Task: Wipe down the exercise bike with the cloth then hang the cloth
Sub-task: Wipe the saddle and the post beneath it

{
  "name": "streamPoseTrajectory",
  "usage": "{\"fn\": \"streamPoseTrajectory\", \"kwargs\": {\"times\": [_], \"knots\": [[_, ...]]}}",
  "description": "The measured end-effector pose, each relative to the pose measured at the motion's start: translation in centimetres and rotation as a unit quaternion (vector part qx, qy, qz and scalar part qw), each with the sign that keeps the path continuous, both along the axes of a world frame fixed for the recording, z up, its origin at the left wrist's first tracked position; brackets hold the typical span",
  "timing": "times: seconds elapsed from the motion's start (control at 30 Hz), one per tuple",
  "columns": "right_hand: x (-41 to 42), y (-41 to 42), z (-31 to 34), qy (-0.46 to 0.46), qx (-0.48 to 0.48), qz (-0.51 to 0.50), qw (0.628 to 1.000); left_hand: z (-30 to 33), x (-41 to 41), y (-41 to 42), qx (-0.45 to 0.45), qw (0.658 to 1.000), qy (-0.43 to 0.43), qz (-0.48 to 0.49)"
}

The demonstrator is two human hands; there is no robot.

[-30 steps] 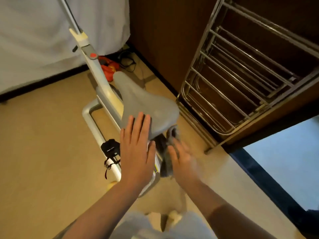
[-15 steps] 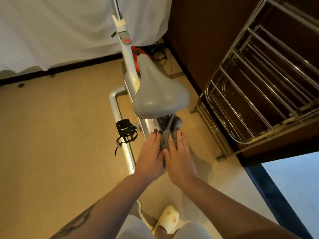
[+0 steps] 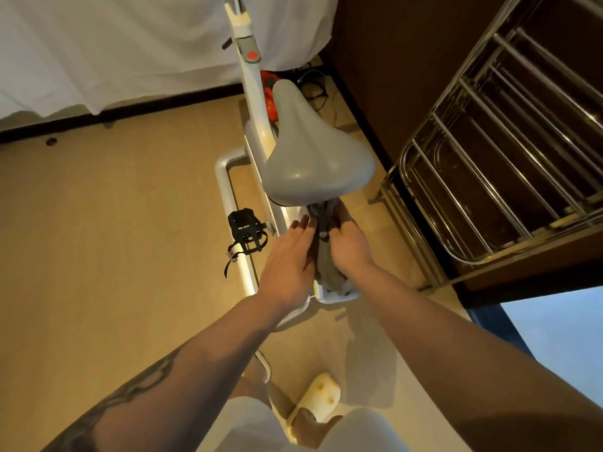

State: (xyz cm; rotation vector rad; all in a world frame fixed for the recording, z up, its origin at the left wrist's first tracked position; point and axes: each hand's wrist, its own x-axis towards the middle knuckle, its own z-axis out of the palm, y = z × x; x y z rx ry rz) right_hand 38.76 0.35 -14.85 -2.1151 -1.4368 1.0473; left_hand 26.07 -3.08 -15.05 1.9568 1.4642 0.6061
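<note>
A white exercise bike [image 3: 253, 93] stands on the tan floor, its grey saddle [image 3: 313, 158] in the middle of the head view. A grey cloth [image 3: 324, 256] is wrapped around the seat post just below the saddle. My left hand [image 3: 290, 259] presses flat against the cloth from the left. On the cloth's other side my right hand [image 3: 349, 246] presses in, fingers reaching up under the saddle. The post itself is hidden by cloth and hands. A black pedal [image 3: 244, 230] with a strap sticks out to the left.
A steel drying rack [image 3: 489, 151] leans against a dark wooden wall on the right. A white sheet [image 3: 114, 44] hangs at the back. Red item and black cables [image 3: 310, 83] lie behind the bike. My slippered foot [image 3: 321, 396] is below.
My left hand came off the saddle top and joined the right on the cloth around the post. The view then moved closer, and both hands slid slightly along the post.
</note>
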Motion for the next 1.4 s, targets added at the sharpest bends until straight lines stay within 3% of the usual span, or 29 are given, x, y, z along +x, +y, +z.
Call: {"fn": "streamPoseTrajectory", "kwargs": {"times": [0.13,0.27,0.4,0.57,0.67,0.83,1.0,1.17,1.3,1.4], "knots": [[0.1,-3.6,-0.7,0.001,0.037,0.042,0.998,-0.1,0.2,0.3,0.007,1.0,-0.004,0.0],[0.4,0.0,-0.2,0.075,-0.006,-0.023,0.997,-1.0,0.5,0.5,-0.012,1.0,0.005,0.012],[0.1,-3.7,-1.0,0.031,0.02,0.01,0.999,-1.3,0.8,0.2,-0.002,1.0,-0.02,0.014],[0.0,0.1,-0.2,0.029,-0.024,-0.016,0.999,-1.8,1.0,0.0,0.005,0.999,-0.034,0.02],[-0.6,-3.3,-0.3,-0.009,0.039,0.001,0.999,-1.7,0.9,0.1,0.021,0.998,-0.027,0.048],[0.4,0.9,-0.5,0.094,0.012,-0.03,0.995,-1.6,0.8,0.8,-0.02,0.999,0.02,0.044],[-0.3,-3.7,-1.5,0.05,0.05,-0.057,0.996,-1.2,0.9,0.4,-0.002,1.0,0.006,0.019],[0.2,0.4,-1.1,0.059,-0.019,-0.081,0.995,-1.1,1.3,0.4,-0.008,0.999,0.003,0.032],[-1.8,-6.5,-1.3,0.059,0.1,-0.097,0.988,-1.2,1.2,0.0,0.001,0.999,-0.023,0.024],[-0.5,-2.8,-1.6,0.021,0.033,-0.082,0.996,-1.5,0.9,-0.1,0.018,1.0,-0.017,0.006]]}}
